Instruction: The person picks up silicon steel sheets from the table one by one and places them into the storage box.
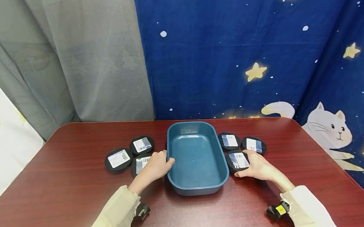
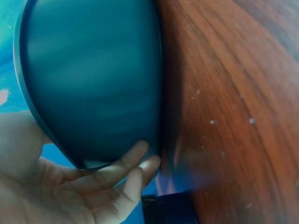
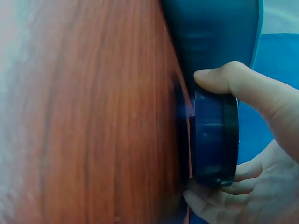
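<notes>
A deep blue-green plastic tub (image 1: 193,159) with rounded corners stands mid-table, nothing inside it. My left hand (image 1: 157,165) grips its left wall, thumb over the rim and fingers against the outside, as the left wrist view (image 2: 70,191) also shows. To the tub's right, my right hand (image 1: 258,166) holds a round black container (image 1: 238,160) with a printed label, thumb on one side and fingers on the other. Up close in the right wrist view, the container (image 3: 215,140) is a thick disc beside the tub wall. Whether it is lifted, I cannot tell.
Two more labelled black containers, one (image 1: 229,140) near the tub and another (image 1: 254,145) farther right, lie behind the held one. Left of the tub lie three similar ones (image 1: 118,159), one partly behind my left hand. Curtains (image 1: 196,55) hang behind the reddish-brown table (image 1: 63,194).
</notes>
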A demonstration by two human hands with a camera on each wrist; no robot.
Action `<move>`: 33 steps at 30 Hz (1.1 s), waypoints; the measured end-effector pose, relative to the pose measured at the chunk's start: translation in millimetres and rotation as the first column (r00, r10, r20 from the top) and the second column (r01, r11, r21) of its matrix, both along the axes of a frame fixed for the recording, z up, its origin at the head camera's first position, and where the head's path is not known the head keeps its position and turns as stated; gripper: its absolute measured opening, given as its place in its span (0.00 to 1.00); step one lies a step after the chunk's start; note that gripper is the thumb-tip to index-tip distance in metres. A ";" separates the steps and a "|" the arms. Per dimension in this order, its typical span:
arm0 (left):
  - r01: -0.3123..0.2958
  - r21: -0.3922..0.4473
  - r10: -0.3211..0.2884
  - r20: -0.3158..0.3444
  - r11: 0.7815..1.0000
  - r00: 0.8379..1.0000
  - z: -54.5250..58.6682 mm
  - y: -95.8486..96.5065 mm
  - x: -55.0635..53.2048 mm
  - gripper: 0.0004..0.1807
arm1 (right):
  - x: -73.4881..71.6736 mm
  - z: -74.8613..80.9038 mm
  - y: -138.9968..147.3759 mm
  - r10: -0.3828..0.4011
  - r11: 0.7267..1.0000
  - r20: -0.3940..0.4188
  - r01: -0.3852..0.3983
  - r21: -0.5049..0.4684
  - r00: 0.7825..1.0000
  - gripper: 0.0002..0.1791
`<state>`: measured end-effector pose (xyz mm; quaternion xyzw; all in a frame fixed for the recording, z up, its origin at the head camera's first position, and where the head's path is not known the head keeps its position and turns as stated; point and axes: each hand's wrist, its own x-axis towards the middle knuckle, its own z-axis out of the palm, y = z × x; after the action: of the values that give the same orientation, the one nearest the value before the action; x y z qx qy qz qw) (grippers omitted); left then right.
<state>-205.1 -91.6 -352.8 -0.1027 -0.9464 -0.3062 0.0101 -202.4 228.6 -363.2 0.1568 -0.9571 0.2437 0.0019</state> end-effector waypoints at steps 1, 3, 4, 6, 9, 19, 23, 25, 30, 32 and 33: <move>0.000 0.000 0.000 -0.001 1.000 1.000 -0.1 -0.1 -0.3 0.09 | 0.7 -0.1 -0.1 -0.008 1.000 -0.006 0.008 -0.002 1.000 0.40; 0.000 0.003 0.000 0.001 1.000 1.000 -0.4 -0.2 -0.6 0.08 | 1.8 -0.4 -0.1 -0.025 1.000 -0.015 0.025 -0.010 1.000 0.42; 0.002 0.002 -0.002 0.003 1.000 1.000 -0.7 -0.2 -0.6 0.08 | 2.4 -0.8 -0.1 -0.032 0.999 -0.021 0.032 -0.016 0.999 0.42; 0.003 0.005 -0.003 0.011 1.000 1.000 -0.8 -0.2 -0.9 0.08 | 3.1 -1.9 0.0 -0.049 0.998 -0.034 0.048 -0.031 0.998 0.44; 0.005 0.010 -0.005 0.025 1.000 1.000 -1.0 0.0 -1.0 0.08 | 3.8 -3.3 0.0 -0.075 0.996 -0.055 0.072 -0.054 0.996 0.45; 0.009 -0.003 -0.009 0.010 1.000 1.000 -0.4 -0.4 0.7 0.08 | 0.9 -5.8 -1.1 -0.153 0.979 -0.150 0.129 -0.159 0.977 0.48; 0.007 0.007 -0.007 0.025 1.000 1.000 0.2 -0.6 1.2 0.08 | 0.6 -5.0 -2.7 -0.177 0.969 -0.167 0.143 -0.199 0.970 0.47; 0.006 0.011 -0.007 0.029 1.000 1.000 0.2 -0.7 0.9 0.08 | 1.2 -4.2 -3.6 -0.192 0.964 -0.161 0.154 -0.219 0.968 0.48; 0.014 0.008 -0.014 0.013 1.000 1.000 -0.2 -0.6 0.2 0.08 | 2.6 -1.5 -5.4 -0.217 0.950 -0.145 0.174 -0.259 0.965 0.48; 0.015 0.005 -0.015 0.009 1.000 1.000 -0.1 -0.5 0.1 0.08 | 3.0 -0.3 -6.0 -0.226 0.945 -0.134 0.183 -0.272 0.965 0.48; 0.016 0.005 -0.016 0.007 1.000 1.000 0.0 -0.5 0.1 0.08 | 3.1 0.3 -6.3 -0.231 0.942 -0.126 0.189 -0.278 0.965 0.48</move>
<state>-205.0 -92.1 -352.9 -0.1090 -0.9448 -0.3088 0.0043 -199.3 222.2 -362.8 0.0708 -0.9243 0.3540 0.1241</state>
